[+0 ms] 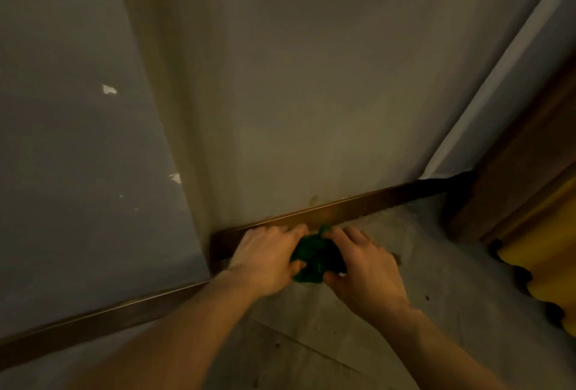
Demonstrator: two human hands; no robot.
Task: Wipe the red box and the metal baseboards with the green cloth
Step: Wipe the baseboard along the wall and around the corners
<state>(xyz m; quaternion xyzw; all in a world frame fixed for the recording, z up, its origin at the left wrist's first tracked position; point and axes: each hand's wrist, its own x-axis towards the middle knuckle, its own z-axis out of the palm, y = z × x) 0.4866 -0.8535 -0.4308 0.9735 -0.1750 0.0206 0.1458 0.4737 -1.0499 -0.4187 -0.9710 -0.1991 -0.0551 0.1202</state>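
A crumpled green cloth (314, 257) is bunched on the floor right at the foot of the wall. My left hand (268, 260) and my right hand (364, 268) both grip it, one on each side. Just beyond my fingers runs a brown metal baseboard (374, 205) along the back wall. A second metal baseboard (103, 318) runs along the left wall toward me. The two meet at an outer corner near my left hand. No red box is in view.
A grey concrete floor (436, 265) spreads to the right. A wooden door frame (523, 177) stands at the far right, with a yellow object (548, 252) on the floor beside it. The left wall (78, 140) has chipped paint.
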